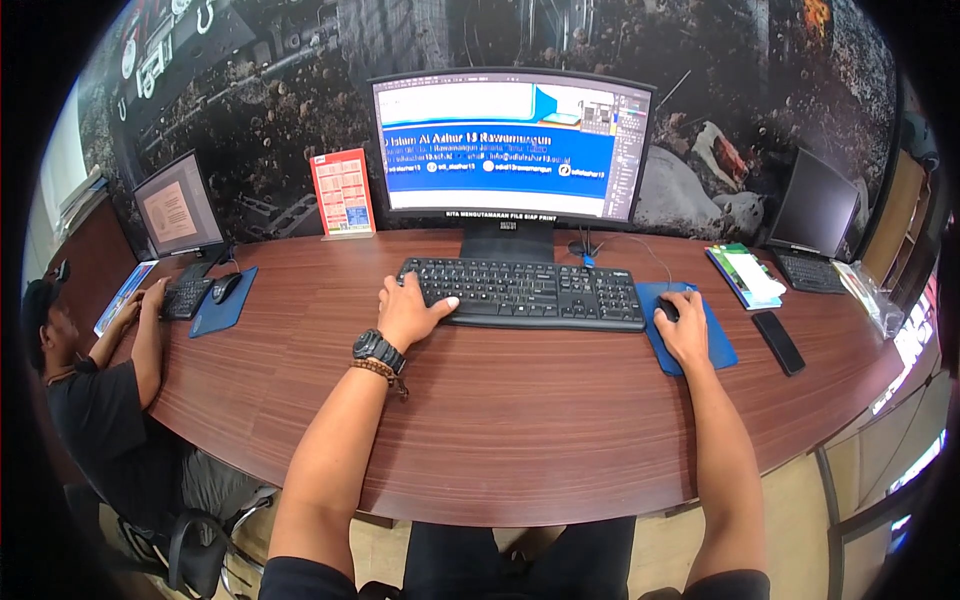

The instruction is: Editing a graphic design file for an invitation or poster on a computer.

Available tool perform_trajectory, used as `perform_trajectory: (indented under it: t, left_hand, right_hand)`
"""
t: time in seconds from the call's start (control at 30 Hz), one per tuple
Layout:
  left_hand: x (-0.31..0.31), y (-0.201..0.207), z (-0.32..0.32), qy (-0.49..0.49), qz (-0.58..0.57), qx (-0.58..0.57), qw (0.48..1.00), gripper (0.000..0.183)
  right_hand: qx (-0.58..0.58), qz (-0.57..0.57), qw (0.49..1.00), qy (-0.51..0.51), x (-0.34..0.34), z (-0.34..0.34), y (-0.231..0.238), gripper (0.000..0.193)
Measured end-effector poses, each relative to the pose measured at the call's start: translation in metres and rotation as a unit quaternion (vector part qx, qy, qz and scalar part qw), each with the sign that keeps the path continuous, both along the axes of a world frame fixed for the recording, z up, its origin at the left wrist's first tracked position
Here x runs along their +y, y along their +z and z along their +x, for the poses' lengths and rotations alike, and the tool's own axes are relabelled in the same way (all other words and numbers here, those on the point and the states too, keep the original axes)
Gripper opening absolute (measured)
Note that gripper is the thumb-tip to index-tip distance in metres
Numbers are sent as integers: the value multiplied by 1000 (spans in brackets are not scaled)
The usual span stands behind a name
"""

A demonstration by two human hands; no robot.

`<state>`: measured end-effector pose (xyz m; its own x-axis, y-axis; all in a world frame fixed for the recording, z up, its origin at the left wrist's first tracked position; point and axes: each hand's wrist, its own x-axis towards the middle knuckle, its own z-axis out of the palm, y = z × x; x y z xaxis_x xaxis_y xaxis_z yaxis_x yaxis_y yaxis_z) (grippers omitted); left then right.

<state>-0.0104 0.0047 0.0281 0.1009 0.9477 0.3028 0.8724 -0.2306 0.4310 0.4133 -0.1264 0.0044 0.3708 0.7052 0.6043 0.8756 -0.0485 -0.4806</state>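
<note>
The right hand (pixel 686 330) lay closed over a black mouse (pixel 668 311) on the blue mouse pad (pixel 722 345), hiding nearly all of it, so its heading could not be told. The left hand (pixel 408 312) rested open, fingers spread, on the left end of the black keyboard (pixel 525 293), whose long axis ran left to right along the bench (pixel 520 420). Three monitors stood there, three keyboards and two blue mouse pads; a co-worker at the left was cut off by the rim.

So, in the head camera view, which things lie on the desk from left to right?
Small monitor → dark mouse on a blue pad → red-framed card → left hand on the black keyboard → right hand over a mouse → black phone → dark monitor.
</note>
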Motion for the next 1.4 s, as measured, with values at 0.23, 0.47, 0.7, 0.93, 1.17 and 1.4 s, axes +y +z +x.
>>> perform_trajectory:
  t: [0.23, 0.47, 0.7, 0.93, 1.17, 1.4]
  left_hand:
    - [0, 3, -13, 4, -20, 20, 1000, 83]
    - [-8, 11, -7, 8, -52, 53, 997, 84]
    - [-11, 5, -6, -17, -10, 75, 997, 86]
    - [-9, 0, -7, -21, -3, 79, 997, 86]
    - [-8, -1, -6, -22, 5, 81, 996, 86]
    - [-9, 0, -6, -22, 6, 76, 997, 84]
  right_hand:
    - [-4, 2, 1000, 4, 2, -2, -4, 33]
    - [-15, -1, 1000, -4, -1, -2, -4, 34]
    - [0, -10, 1000, -10, 0, -1, -4, 34]
    - [0, -15, 1000, -10, 0, -1, -3, 34]
    - [0, -10, 1000, -11, 0, 1, -5, 35]
    - [1, -18, 1000, -13, 1, 0, -3, 34]
